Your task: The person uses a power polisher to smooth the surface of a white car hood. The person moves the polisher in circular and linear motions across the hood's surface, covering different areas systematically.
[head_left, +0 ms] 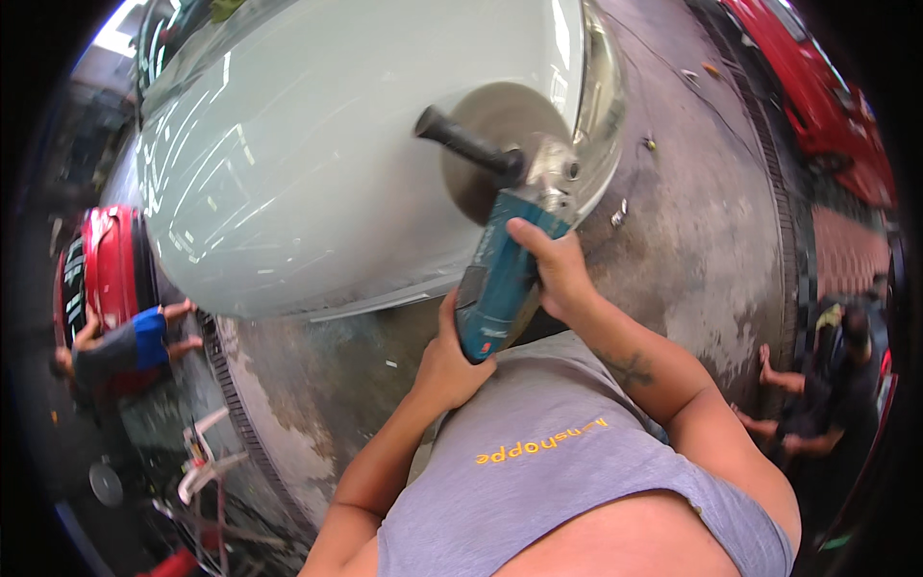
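A teal rotary polisher (500, 269) is held in both my hands, tilted over a glossy pale grey car hood (317, 144). Its round brownish pad (471, 183) lies against the panel near the headlight side and looks blurred. My right hand (558, 269) wraps the front of the body, just behind the metal head, with the thumb on top. Lower down, my left hand (452, 356) grips the rear end, close to my grey shirt. The black side handle (452, 133) sticks out to the left with no hand on it.
A thin dark cable (687, 82) runs over the concrete floor (673, 260) at right. One person (135, 346) bends at a red car (111, 260) on the left; another (827, 394) sits at right. A red car (817, 87) stands far right, and a white frame (202, 462) lower left.
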`<act>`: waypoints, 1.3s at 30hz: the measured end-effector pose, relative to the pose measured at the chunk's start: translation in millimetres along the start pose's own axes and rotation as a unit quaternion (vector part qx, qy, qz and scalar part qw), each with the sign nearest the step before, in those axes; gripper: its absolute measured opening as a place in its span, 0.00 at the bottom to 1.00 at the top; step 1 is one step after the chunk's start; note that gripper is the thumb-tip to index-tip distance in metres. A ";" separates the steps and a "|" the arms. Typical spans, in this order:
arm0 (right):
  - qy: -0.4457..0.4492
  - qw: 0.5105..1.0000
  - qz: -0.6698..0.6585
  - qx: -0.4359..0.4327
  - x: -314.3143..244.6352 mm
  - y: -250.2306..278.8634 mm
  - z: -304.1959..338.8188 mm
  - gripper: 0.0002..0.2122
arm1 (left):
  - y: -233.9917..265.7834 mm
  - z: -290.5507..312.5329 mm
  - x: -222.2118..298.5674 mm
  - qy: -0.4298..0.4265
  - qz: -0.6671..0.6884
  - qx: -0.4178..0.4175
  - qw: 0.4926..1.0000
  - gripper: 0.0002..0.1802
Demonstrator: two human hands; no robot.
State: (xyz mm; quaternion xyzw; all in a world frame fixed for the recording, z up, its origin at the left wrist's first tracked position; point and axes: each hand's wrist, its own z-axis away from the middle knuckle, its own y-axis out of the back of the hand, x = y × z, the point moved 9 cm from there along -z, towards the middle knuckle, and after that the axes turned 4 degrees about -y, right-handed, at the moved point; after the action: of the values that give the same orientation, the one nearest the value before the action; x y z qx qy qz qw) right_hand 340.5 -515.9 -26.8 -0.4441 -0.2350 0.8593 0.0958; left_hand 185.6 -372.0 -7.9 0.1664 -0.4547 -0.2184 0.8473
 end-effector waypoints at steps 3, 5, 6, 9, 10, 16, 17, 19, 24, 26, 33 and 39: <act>0.017 1.000 -0.002 -0.008 44.9 -46.9 15.7 0.22 | 28.8 25.8 -55.9 0.004 -0.018 0.018 1.000 0.65; 0.041 0.999 0.000 -0.020 71.4 -83.9 24.5 0.22 | 55.0 39.6 -85.6 -0.013 -0.006 0.044 0.999 0.65; 0.046 0.998 0.005 -0.038 82.1 -107.1 27.1 0.24 | 67.7 44.8 -113.4 -0.037 -0.021 0.070 0.997 0.65; 0.055 0.997 0.047 0.002 121.0 -158.4 32.3 0.36 | 107.9 63.7 -175.2 -0.015 0.001 0.072 0.997 0.65; 0.065 0.996 0.068 0.005 131.4 -174.1 30.7 0.39 | 117.9 68.0 -192.6 0.009 0.019 0.063 0.998 0.66; 0.081 0.985 0.143 0.046 146.2 -207.5 25.7 0.47 | 144.6 63.8 -224.8 -0.016 0.033 0.059 0.998 0.66; 0.083 0.988 0.120 0.051 140.2 -197.7 28.2 0.46 | 143.6 60.6 -217.0 -0.039 0.008 0.064 0.997 0.66; 0.102 0.990 0.070 0.062 135.8 -162.2 21.9 0.41 | 127.1 47.2 -189.0 -0.090 -0.037 0.065 0.993 0.66; 0.095 0.991 -0.063 0.066 100.0 -69.6 24.2 0.24 | 77.5 18.4 -97.0 -0.102 -0.083 -0.001 0.991 0.61; 0.078 0.988 -0.115 0.071 92.0 -42.5 14.7 0.23 | 64.2 3.8 -74.8 -0.067 -0.096 -0.056 0.992 0.61; 0.051 0.987 -0.140 0.063 93.8 -45.1 22.9 0.22 | 75.5 2.4 -66.1 -0.101 -0.119 -0.069 0.985 0.59; 0.085 0.987 -0.125 0.062 172.0 -112.3 31.0 0.25 | 130.6 25.1 -164.9 -0.088 -0.148 -0.066 0.983 0.71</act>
State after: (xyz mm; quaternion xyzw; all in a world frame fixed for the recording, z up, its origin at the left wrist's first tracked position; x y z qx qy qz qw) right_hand 209.5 -363.7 -80.1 -0.4756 -0.2259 0.8128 0.2492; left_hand 112.0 -177.2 -46.8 0.1555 -0.4824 -0.3849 0.7713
